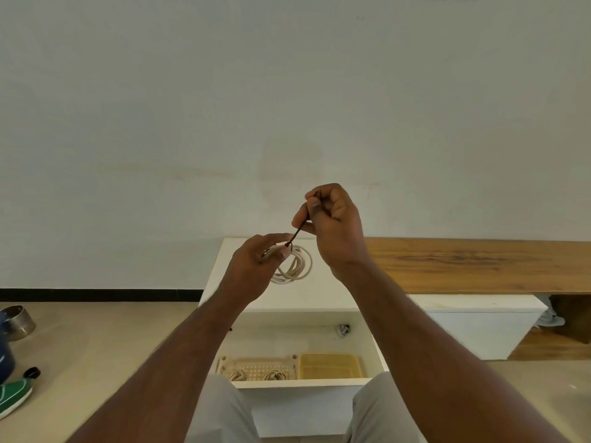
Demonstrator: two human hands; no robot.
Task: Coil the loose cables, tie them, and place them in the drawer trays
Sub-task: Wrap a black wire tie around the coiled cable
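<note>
head view: we note the left hand point(256, 263) gripping the coiled cable point(295, 266); just above that grip, the right hand point(329, 225) pinches the dark tie point(295, 236).

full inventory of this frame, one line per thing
coil: 1, off-white, held above the cabinet top
tie: 1, dark brown, from coil up to right hand
cabinet: 1, white, centre
drawer: 1, white, open
perforated tray: 1, beige, drawer left, two coiled cables inside
yellow tray: 1, drawer right
bench: 1, wood, right
bowl: 1, metal, floor left
bottle: 1, green, black cap, floor left
left hand: grips coil
right hand: pinches tie
</note>
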